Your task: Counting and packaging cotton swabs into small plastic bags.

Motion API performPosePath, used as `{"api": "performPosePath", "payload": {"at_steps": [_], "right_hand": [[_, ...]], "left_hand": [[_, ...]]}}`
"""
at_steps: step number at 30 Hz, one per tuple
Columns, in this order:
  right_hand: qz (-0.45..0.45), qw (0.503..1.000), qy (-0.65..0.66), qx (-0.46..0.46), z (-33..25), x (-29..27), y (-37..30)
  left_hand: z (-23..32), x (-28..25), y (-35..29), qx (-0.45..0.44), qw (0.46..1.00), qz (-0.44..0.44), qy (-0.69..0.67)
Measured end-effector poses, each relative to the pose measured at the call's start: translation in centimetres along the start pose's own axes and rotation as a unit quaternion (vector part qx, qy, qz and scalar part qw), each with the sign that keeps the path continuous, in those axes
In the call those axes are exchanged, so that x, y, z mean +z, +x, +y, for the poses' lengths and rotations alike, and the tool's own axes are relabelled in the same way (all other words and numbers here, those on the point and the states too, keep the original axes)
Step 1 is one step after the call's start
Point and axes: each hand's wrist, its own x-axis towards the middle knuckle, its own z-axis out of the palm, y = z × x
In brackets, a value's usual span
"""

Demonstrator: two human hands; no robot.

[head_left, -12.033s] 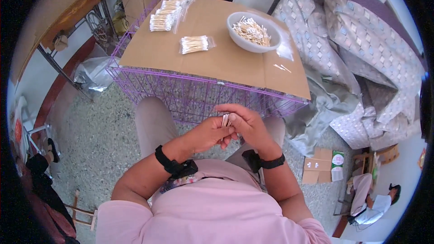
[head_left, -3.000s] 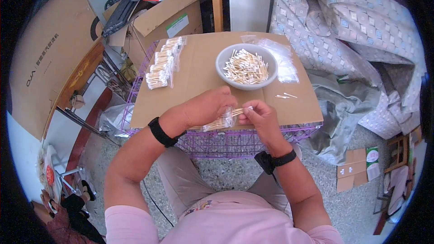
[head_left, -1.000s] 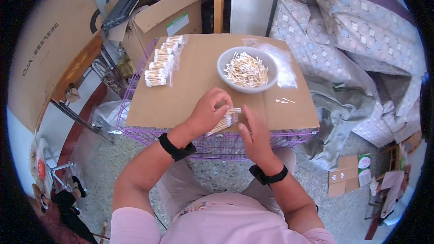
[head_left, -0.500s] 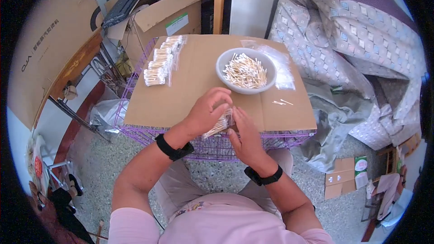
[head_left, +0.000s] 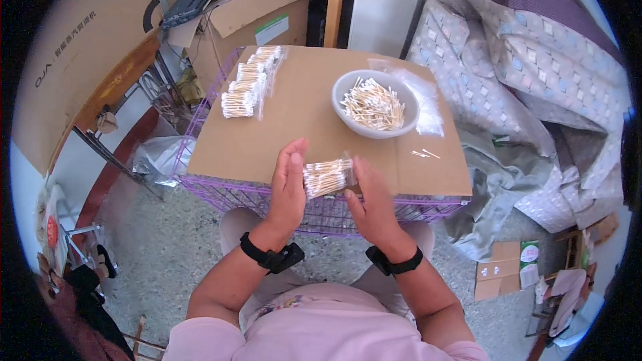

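A clear plastic bag of cotton swabs (head_left: pixel 326 178) lies at the near edge of the cardboard top, between my two hands. My left hand (head_left: pixel 287 187) stands on edge along the bag's left end, its fingers stretched out. At the right end, by the loose plastic, my right hand (head_left: pixel 376 204) is open, thumb and fingers apart and slightly blurred. Beyond the hands, to the right, a grey bowl (head_left: pixel 340 108) holds a heap of loose cotton swabs (head_left: pixel 373 104). Several filled swab bags (head_left: pixel 244 87) lie in an overlapping row at the far left.
Flat clear empty bags (head_left: pixel 428 110) lie right of the bowl, with a few loose swabs (head_left: pixel 424 154) nearer me. The cardboard sheet (head_left: pixel 301 107) rests on a purple wire cage (head_left: pixel 321 222). An open carton (head_left: pixel 251 27) stands behind, and patterned covers (head_left: pixel 461 73) hang at the right.
My left hand has come off the top of the bag to its left end, its fingers straightening and uncovering the swabs. My right hand remains by the right end. The view has shifted slightly.
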Motion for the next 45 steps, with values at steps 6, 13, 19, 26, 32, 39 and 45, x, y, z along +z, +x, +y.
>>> {"api": "performPosePath", "payload": {"at_steps": [6, 13, 19, 26, 32, 39, 45], "right_hand": [[-0.018, 1.0, -0.009, -0.009, -0.5, 0.4, -0.1], [0.015, 0.998, 0.054, 0.012, -0.4, 1.2, -0.5], [0.008, 0.999, 0.031, 0.01, -0.5, 0.7, -0.5], [0.019, 0.996, 0.081, 0.033, -0.4, 1.0, -0.6], [0.038, 0.99, 0.131, 0.046, -0.4, 0.6, -1.0], [0.025, 0.995, 0.091, 0.016, -0.5, 1.0, -1.3], [0.036, 0.988, 0.144, 0.04, -0.3, 0.6, -1.6]], "left_hand": [[0.1, 0.3, 0.1, 0.013, 1.0, -0.01, -0.006], [-0.3, 0.2, 0.3, 0.037, 0.999, -0.024, 0.012], [0.0, 0.4, 0.1, 0.039, 0.999, -0.017, 0.01], [-0.2, 0.2, 0.2, 0.041, 0.999, -0.035, 0.004], [-1.1, -0.4, 0.1, 0.057, 0.997, -0.012, -0.043], [-0.2, 0.0, 0.0, 0.068, 0.995, -0.072, 0.007], [-0.9, -0.3, 0.0, 0.066, 0.996, -0.05, -0.025]]}}
